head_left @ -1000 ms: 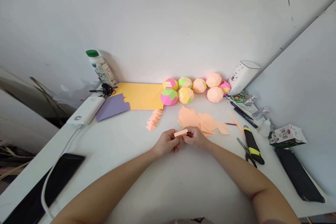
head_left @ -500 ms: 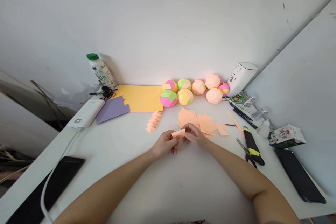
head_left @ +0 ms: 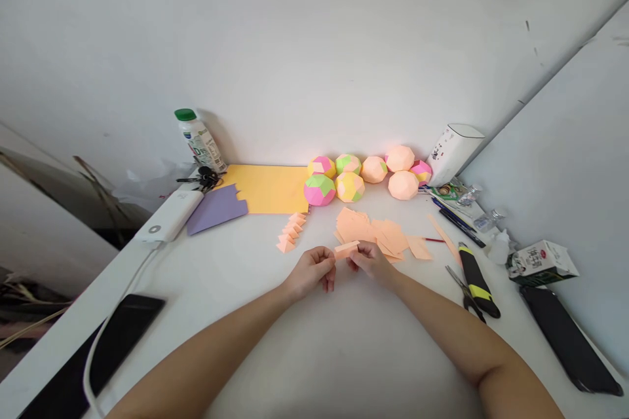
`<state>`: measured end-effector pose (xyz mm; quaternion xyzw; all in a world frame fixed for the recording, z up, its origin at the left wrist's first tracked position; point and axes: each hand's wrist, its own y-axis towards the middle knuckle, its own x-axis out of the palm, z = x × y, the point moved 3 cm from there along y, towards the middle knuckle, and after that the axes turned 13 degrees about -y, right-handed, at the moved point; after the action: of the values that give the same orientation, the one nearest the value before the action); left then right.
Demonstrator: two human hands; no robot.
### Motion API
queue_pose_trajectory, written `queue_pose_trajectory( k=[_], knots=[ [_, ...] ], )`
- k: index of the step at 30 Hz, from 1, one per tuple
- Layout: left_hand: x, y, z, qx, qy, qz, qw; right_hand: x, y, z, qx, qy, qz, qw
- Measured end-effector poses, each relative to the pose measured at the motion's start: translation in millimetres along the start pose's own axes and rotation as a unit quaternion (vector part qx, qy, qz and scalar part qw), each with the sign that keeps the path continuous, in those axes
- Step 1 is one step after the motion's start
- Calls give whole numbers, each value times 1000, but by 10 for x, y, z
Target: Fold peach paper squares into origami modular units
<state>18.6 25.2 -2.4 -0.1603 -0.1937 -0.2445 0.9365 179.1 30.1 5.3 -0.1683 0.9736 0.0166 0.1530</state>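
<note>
Between my two hands is a small folded piece of peach paper (head_left: 346,249), held just above the white table. My left hand (head_left: 314,267) pinches or touches its left end; the fingertips are partly hidden. At its right end, my right hand (head_left: 372,260) grips the paper between thumb and fingers. Just beyond the right hand lies a pile of peach paper pieces (head_left: 356,225). A row of folded peach paper pieces (head_left: 291,232) stands to the left of that pile. Several faceted paper balls (head_left: 319,190) in pink, green, yellow and peach sit against the wall.
Yellow card (head_left: 275,190) and purple card (head_left: 219,209) lie at the back left, near a bottle (head_left: 201,144), keys (head_left: 206,177) and a white power bank (head_left: 170,215). On the right are scissors (head_left: 466,294), a utility knife (head_left: 477,281), pens (head_left: 460,226) and a milk carton (head_left: 543,260).
The folded paper has shifted slightly right with my right hand, and more of it shows clear of my left fingers. The camera view has tilted a little.
</note>
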Motion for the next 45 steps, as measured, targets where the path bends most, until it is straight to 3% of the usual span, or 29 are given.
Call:
queue_pose_trajectory(
  k=[3,10,14,18,24,36,45],
  knots=[
    [9,-16,25,19,-29,4,999,-16,11,-2,-1,9,16,1000],
    [24,16,19,47,-62,20,997,45,-22,-54,-8,-21,-46,999],
    [-13,45,-17,47,-84,21,995,39,-48,-76,-16,-17,-7,1000],
    [-23,46,-23,40,-83,24,995,20,-70,-79,-82,-10,59,995],
    [-14,45,-10,39,-77,14,996,40,-68,-80,-159,-137,52,976],
    [68,-10,59,38,48,12,998,12,-36,-83,-110,-134,84,981],
    [61,-19,28,39,68,-3,997,23,-41,-75,-79,-133,49,987]
  ],
)
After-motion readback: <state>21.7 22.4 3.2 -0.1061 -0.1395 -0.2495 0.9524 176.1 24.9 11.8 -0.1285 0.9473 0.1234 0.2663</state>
